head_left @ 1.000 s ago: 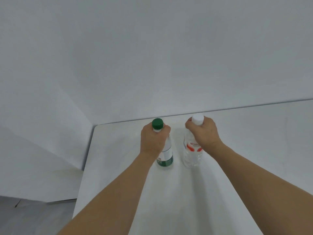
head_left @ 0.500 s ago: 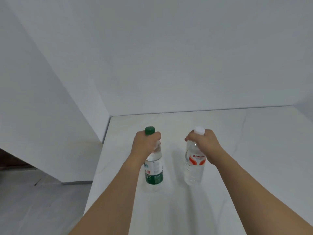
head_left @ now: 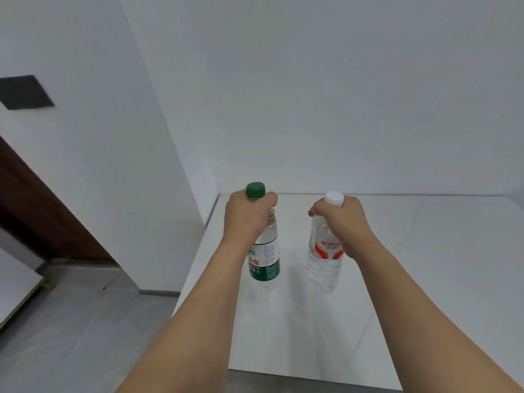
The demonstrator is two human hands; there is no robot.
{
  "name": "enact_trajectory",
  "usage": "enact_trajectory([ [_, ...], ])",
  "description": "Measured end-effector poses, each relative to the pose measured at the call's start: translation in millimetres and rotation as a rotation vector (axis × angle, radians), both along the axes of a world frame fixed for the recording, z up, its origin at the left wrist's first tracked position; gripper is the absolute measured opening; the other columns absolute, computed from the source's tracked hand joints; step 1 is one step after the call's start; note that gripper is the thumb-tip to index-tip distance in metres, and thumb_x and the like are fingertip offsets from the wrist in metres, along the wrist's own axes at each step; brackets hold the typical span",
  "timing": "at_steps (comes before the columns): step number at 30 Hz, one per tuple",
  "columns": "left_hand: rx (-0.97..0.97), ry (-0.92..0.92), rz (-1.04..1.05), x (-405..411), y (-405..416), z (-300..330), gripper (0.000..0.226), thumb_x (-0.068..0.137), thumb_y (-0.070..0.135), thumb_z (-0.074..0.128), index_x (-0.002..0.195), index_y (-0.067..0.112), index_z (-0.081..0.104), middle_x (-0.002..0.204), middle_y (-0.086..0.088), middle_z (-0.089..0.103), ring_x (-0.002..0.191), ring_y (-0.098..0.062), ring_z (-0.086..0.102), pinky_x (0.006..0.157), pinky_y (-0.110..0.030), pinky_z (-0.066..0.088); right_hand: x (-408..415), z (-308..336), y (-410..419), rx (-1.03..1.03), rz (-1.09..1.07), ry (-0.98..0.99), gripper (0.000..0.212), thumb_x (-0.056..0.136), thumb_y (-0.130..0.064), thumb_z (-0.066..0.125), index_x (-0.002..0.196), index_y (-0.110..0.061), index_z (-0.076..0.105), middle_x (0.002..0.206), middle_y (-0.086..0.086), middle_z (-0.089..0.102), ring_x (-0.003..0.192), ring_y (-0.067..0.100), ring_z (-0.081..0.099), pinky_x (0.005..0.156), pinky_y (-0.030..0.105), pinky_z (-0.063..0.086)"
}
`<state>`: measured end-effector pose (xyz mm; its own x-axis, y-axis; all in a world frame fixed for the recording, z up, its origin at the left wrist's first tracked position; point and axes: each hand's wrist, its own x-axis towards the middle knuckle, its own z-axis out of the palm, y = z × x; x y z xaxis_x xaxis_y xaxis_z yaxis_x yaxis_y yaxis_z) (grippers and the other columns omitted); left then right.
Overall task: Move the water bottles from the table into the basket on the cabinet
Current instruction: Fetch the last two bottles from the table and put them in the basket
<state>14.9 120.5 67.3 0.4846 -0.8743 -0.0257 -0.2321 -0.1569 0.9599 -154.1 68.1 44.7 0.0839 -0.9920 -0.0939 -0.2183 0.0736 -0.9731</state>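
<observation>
My left hand (head_left: 246,219) is closed around the neck of a clear bottle with a green cap and green label (head_left: 265,265). My right hand (head_left: 340,222) grips the neck of a clear bottle with a white cap and red-and-white label (head_left: 323,268). Both bottles hang upright, lifted above the white table (head_left: 425,265), side by side and a hand's width apart. The basket and the cabinet are not in view.
White walls close off the far and left sides of the table. A grey floor (head_left: 71,336) lies left of the table, with a dark brown door (head_left: 37,211) and a white panel edge (head_left: 14,290) beyond. A dark plate (head_left: 25,92) sits on the left wall.
Both bottles have risen off the table in my hands and come nearer. My view has swung left, so the floor and the brown door now show.
</observation>
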Motion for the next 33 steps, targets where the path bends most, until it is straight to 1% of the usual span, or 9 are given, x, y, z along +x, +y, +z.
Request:
enact_trajectory([
  [3, -0.018, 0.009, 0.068, 23, 26, 7, 0.016, 0.067, 0.022, 0.059, 0.069, 0.006, 0.06, 0.066, -0.007, 0.067, 0.048, -0.013, 0.063, 0.063, -0.029, 0.051, 28, 3, 14, -0.013, 0.059, -0.001, 0.032, 0.061, -0.025, 0.066, 0.08, 0.0, 0.068, 0.087, 0.02, 0.068, 0.071, 0.021, 0.055, 0.066, 0.034, 0.045],
  [6, -0.031, 0.007, 0.156, 57, 54, 12, 0.033, 0.064, 0.026, 0.058, 0.076, -0.005, 0.063, 0.069, -0.008, 0.07, 0.05, -0.014, 0.065, 0.066, -0.032, 0.056, 67, 3, 29, -0.005, 0.142, 0.001, 0.03, 0.065, -0.022, 0.069, 0.083, 0.001, 0.066, 0.081, 0.017, 0.064, 0.072, 0.022, 0.056, 0.068, 0.033, 0.046],
  [11, -0.054, -0.006, 0.29, 124, 107, 16, 0.034, 0.062, 0.03, 0.058, 0.075, -0.002, 0.061, 0.082, -0.018, 0.074, 0.059, -0.019, 0.065, 0.067, -0.036, 0.054, 143, 8, 64, -0.012, 0.276, 0.003, 0.032, 0.066, -0.021, 0.07, 0.088, 0.002, 0.066, 0.078, 0.014, 0.062, 0.072, 0.022, 0.056, 0.067, 0.033, 0.045],
  [15, -0.077, -0.001, 0.406, 189, 160, 19, 0.032, 0.065, 0.028, 0.06, 0.073, -0.003, 0.062, 0.08, -0.016, 0.074, 0.057, -0.02, 0.067, 0.065, -0.031, 0.053, 216, 17, 100, -0.037, 0.383, 0.015, 0.025, 0.068, -0.019, 0.07, 0.079, 0.002, 0.062, 0.073, 0.007, 0.056, 0.068, 0.022, 0.054, 0.066, 0.033, 0.044],
  [21, -0.1, -0.039, 0.576, 315, 266, 26, 0.034, 0.053, 0.038, 0.058, 0.061, 0.005, 0.059, 0.072, -0.014, 0.073, 0.078, -0.037, 0.072, 0.074, -0.055, 0.059, 355, 27, 181, -0.052, 0.554, 0.03, 0.032, 0.069, -0.02, 0.071, 0.086, 0.005, 0.062, 0.074, 0.007, 0.055, 0.068, 0.021, 0.052, 0.066, 0.033, 0.043],
  [24, -0.105, -0.048, 0.663, 378, 329, 29, 0.018, 0.057, 0.034, 0.059, 0.051, 0.018, 0.053, 0.059, -0.006, 0.067, 0.079, -0.032, 0.073, 0.073, -0.048, 0.059, 430, 28, 234, -0.038, 0.66, 0.008, 0.021, 0.073, -0.015, 0.071, 0.08, 0.003, 0.064, 0.072, 0.005, 0.056, 0.067, 0.019, 0.053, 0.064, 0.029, 0.043],
  [27, -0.115, -0.075, 0.73, 436, 390, 30, 0.018, 0.06, 0.027, 0.059, 0.052, 0.014, 0.051, 0.053, 0.0, 0.059, 0.063, -0.024, 0.067, 0.064, -0.041, 0.053, 499, 30, 283, -0.013, 0.733, -0.011, 0.011, 0.073, -0.017, 0.074, 0.072, -0.01, 0.065, 0.071, 0.001, 0.06, 0.066, 0.015, 0.058, 0.061, 0.026, 0.045],
  [30, -0.129, -0.075, 0.801, 485, 437, 30, 0.023, 0.059, 0.027, 0.061, 0.059, 0.005, 0.054, 0.056, -0.01, 0.061, 0.057, -0.023, 0.059, 0.065, -0.053, 0.057, 558, 33, 318, 0.037, 0.779, -0.023, 0.027, 0.064, -0.026, 0.077, 0.083, -0.011, 0.067, 0.086, 0.006, 0.066, 0.082, 0.023, 0.064, 0.065, 0.031, 0.047],
  [33, -0.138, -0.062, 0.85, 523, 468, 29, 0.02, 0.062, 0.025, 0.062, 0.059, 0.007, 0.055, 0.06, -0.008, 0.062, 0.061, -0.02, 0.061, 0.063, -0.043, 0.055, 609, 41, 342, 0.073, 0.793, 0.023, 0.055, 0.058, -0.034, 0.078, 0.105, -0.01, 0.066, 0.102, 0.008, 0.064, 0.09, 0.025, 0.062, 0.062, 0.03, 0.045],
])
